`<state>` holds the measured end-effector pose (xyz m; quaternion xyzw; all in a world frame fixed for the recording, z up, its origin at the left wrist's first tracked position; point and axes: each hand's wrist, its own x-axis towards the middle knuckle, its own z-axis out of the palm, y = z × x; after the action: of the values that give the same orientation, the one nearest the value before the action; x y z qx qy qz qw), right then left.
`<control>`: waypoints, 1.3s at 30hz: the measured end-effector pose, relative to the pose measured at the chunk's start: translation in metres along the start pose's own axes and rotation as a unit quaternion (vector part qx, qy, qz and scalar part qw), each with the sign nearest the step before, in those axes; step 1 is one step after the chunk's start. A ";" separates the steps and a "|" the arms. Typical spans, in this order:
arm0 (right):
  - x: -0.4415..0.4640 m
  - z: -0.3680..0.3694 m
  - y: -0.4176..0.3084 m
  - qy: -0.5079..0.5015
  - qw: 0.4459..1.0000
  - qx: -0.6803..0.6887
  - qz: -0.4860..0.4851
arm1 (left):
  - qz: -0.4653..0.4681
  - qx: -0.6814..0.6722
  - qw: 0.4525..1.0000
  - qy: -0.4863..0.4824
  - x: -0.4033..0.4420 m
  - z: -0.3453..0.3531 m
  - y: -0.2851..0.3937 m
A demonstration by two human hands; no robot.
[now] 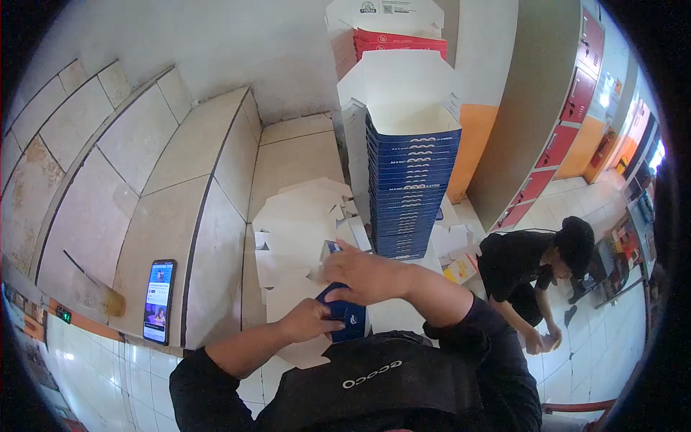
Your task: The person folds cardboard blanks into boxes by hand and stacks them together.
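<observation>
A partly folded blue cardboard box (353, 325) with a white inside is in front of my body. My left hand (311, 320) is closed on its near left side, thumb and fingers pinching the blue panel. My right hand (363, 272) reaches across and grips the box's farther side, its fingers bent around the card. Part of the box is hidden under both hands. Flat white cardboard blanks (291, 223) with cut tabs lie just beyond and beneath it.
A tall stack of folded blue boxes (414, 194) rises ahead, with red boxes (399, 45) behind it. A phone (159, 302) with a lit screen and a cup with a straw (109, 301) are on the tiled ledge at left. A crouching person (533, 270) is close on the right, near lockers (558, 144).
</observation>
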<state>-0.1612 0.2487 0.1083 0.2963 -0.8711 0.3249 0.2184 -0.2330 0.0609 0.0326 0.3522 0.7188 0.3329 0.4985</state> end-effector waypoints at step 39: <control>0.084 -0.245 -0.069 0.069 0.866 -0.316 0.381 | 0.451 0.570 0.610 0.315 0.133 -0.136 0.231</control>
<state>-0.1309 0.3456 0.3560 -0.1670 -0.9551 0.1100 0.2187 -0.3565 0.2777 0.1985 0.7186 0.6262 0.1293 -0.2734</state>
